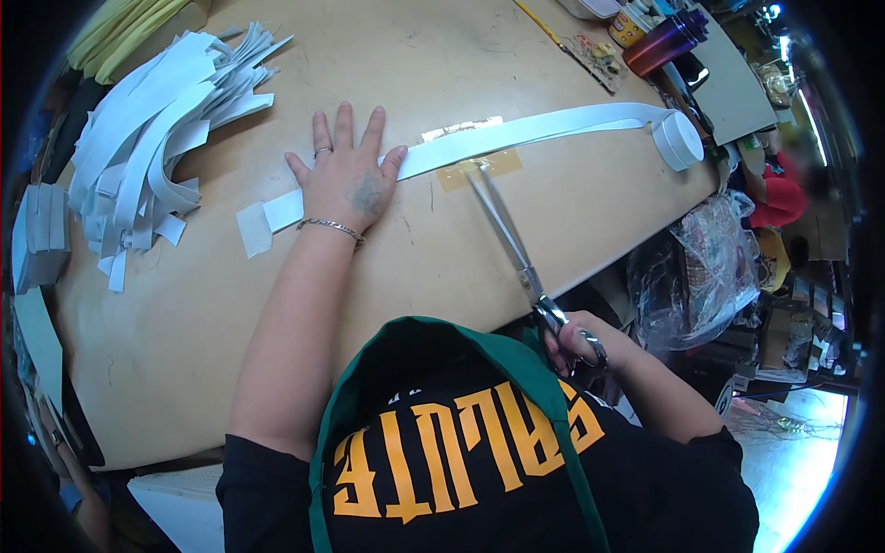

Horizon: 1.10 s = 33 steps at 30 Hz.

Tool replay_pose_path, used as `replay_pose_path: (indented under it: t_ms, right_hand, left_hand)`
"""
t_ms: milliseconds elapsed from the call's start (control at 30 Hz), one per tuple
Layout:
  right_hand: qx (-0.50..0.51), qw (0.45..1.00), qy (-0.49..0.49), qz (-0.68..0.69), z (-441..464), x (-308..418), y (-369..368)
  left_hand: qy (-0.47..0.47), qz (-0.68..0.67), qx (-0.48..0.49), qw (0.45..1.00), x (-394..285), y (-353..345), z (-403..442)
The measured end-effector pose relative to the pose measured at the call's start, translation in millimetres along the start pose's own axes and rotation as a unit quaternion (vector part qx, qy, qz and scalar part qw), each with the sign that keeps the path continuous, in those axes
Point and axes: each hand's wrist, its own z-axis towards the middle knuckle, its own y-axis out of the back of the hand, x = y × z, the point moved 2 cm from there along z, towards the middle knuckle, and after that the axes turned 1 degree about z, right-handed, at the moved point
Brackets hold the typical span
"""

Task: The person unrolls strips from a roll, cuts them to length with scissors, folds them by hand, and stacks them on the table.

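My left hand (pixel 348 180) lies flat with fingers spread, pressing a long white strip (pixel 525 134) against the table. The strip runs from a white roll (pixel 678 141) at the right, under my palm, to a pale square piece (pixel 254 229) at its left end. My right hand (pixel 576 341) grips a pair of large metal scissors (pixel 516 249) by the handles near the table's front edge. Their long blades point away from me, tips just below the strip, over a patch of brown tape (pixel 479 170). The blades look nearly closed.
A heap of cut white strips (pixel 166 138) lies at the left, with yellow material (pixel 129 37) behind it. A paintbrush (pixel 562 46), a dark metallic bottle (pixel 666 43) and a small jar (pixel 630 25) sit at the back right. Clear plastic wrapping (pixel 705 267) bulges beside the right edge.
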Motion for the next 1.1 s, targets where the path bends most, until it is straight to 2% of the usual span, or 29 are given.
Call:
replay_pose_path:
  t_ms: [67, 300, 500, 800, 1100]
  right_hand:
    - [0.017, 0.999, -0.003, -0.027, 3, -3, -1]
    - [-0.023, 0.997, -0.022, 0.072, 14, 7, -13]
    - [-0.066, 0.996, -0.035, 0.038, 25, 19, -19]
    - [-0.085, 0.993, -0.075, -0.005, 38, 45, -18]
    - [-0.086, 0.993, -0.071, -0.038, 47, 53, -14]
  left_hand:
    - [0.002, -0.001, 0.002, 1.0, 0, 0, 1]
    - [0.003, 0.006, 0.006, 1.0, -1, 2, 0]
    - [0.006, 0.007, 0.012, 1.0, -2, 3, 0]
    - [0.003, 0.005, 0.006, 1.0, -2, 2, -1]
    - [-0.003, 0.013, -0.011, 1.0, -1, 1, -2]
